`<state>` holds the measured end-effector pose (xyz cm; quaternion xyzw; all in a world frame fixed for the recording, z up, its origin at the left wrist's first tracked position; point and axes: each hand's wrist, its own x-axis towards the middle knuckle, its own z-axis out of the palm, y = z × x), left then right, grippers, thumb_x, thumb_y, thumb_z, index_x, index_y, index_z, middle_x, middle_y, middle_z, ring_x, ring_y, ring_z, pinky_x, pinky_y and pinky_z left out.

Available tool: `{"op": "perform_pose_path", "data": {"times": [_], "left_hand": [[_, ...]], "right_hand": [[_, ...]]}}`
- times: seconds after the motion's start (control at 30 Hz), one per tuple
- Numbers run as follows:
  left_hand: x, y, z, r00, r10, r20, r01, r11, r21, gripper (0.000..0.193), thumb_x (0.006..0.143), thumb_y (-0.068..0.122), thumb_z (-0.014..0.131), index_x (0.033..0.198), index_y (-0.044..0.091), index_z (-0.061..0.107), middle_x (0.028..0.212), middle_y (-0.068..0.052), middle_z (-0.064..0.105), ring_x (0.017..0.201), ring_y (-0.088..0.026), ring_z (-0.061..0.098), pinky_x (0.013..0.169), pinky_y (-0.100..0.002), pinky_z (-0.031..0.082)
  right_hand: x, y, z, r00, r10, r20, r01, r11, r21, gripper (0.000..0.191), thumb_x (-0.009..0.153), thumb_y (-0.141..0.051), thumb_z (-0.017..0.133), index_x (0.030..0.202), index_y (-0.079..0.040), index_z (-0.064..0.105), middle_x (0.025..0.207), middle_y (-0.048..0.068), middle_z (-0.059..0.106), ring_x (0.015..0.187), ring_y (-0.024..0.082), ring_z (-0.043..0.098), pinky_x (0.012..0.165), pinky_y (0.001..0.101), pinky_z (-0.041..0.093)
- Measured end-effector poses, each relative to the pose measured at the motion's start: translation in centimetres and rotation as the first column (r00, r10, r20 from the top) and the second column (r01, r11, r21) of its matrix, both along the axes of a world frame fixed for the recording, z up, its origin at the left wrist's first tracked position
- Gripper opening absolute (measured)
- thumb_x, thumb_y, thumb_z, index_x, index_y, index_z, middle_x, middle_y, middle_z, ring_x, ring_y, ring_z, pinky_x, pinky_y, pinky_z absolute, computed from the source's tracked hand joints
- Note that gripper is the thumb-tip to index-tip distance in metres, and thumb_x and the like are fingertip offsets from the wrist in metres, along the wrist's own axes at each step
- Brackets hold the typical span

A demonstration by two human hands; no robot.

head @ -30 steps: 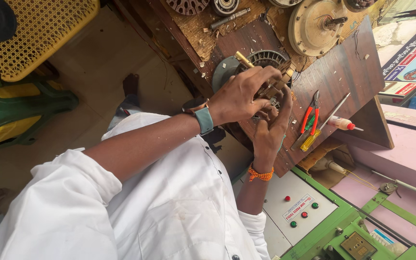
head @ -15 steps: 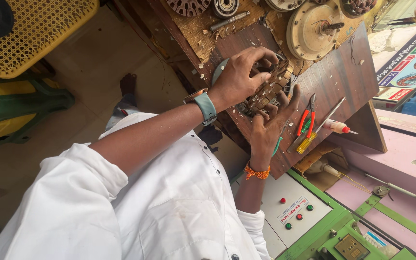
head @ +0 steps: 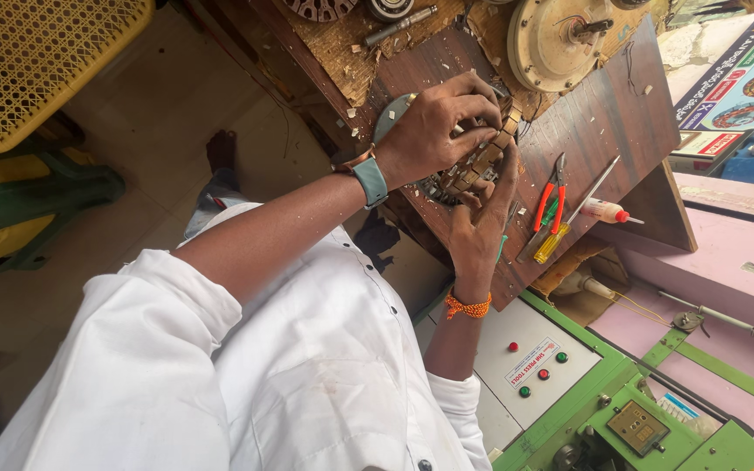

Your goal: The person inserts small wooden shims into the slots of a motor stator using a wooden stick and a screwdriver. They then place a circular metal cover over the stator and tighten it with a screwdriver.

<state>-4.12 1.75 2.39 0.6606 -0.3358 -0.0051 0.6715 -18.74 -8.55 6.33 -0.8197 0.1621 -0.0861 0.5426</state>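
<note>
Left hand: the left hand (head: 434, 131), with a teal-strapped watch (head: 370, 179) on its wrist, lies over the top of the motor stator (head: 473, 166), fingers (head: 473, 96) curled down and clamped on its upper rim.
Right hand: the right hand (head: 480, 227), an orange thread band (head: 467, 306) at the wrist, comes up from the near edge of the desk; its fingers press against the stator's lower right side, closed on it.
Motor stator: a ring of copper-wound teeth, resting on the dark wooden desk (head: 613, 122) near its left edge, held between the two hands; the left hand hides most of it, and only the coils on the right side show.
Tools: red-handled pliers (head: 551, 196) and a yellow-handled screwdriver (head: 560, 228) lie just right of the right hand, apart from it; a small bottle with a red tip (head: 608, 211) lies beside them toward the desk's right edge.
Far edge: a round cream-coloured motor housing (head: 551, 44) sits beyond the stator, well apart from both hands.
Below the desk: a green machine with a white button panel (head: 530, 358) stands past the near edge.
Clothing: the person wears a white shirt (head: 290, 366).
</note>
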Motion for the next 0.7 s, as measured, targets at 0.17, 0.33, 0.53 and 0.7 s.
{"op": "perform_pose_path", "data": {"times": [0.17,0.33,0.53,0.7], "left_hand": [[0.2,-0.3,-0.3,0.993,-0.098,-0.069,0.094,0.994,-0.054,0.012,0.094,0.006,0.072,0.103,0.001,0.067,0.115,-0.007,0.061,0.098,-0.014,0.073,0.078,-0.024,0.067],[0.5,0.1,-1.5,0.989,-0.046,-0.139,0.048,0.999,0.017,0.012,0.095,0.009,0.071,0.102,0.001,0.066,0.113,-0.006,0.063,0.088,-0.011,0.075,0.075,-0.022,0.067],[-2.0,1.3,-1.7,0.916,-0.224,-0.334,0.232,0.973,-0.014,0.059,0.091,0.028,0.08,0.14,0.009,0.052,0.133,-0.013,0.052,0.113,-0.025,0.072,0.087,-0.033,0.063],[-5.2,1.1,-0.6,0.983,-0.151,-0.104,0.154,0.988,0.017,0.094,0.083,0.022,0.088,0.158,0.018,0.031,0.148,-0.016,0.048,0.137,-0.038,0.054,0.117,-0.048,0.048]], "right_hand": [[-0.1,0.3,-0.2,0.996,-0.064,-0.062,0.061,0.997,-0.056,0.095,0.086,0.02,0.045,0.171,-0.015,0.019,0.145,0.014,0.049,0.107,0.012,0.061,0.092,0.0278,0.058],[-0.5,0.3,-0.8,0.997,-0.068,0.041,0.066,0.996,0.056,0.097,0.083,0.023,0.044,0.168,-0.015,0.017,0.158,0.012,0.037,0.107,0.012,0.057,0.097,0.0284,0.055],[-1.0,-0.6,-1.9,0.99,-0.066,0.123,0.045,0.985,0.166,0.095,0.078,0.024,0.037,0.164,-0.014,0.022,0.155,0.013,0.038,0.118,0.015,0.058,0.107,0.0314,0.055],[-1.2,-1.5,-2.1,0.996,-0.068,0.048,0.067,0.998,0.02,0.096,0.078,0.026,0.036,0.166,-0.011,0.031,0.156,0.014,0.04,0.108,0.014,0.05,0.099,0.029,0.051]]}}
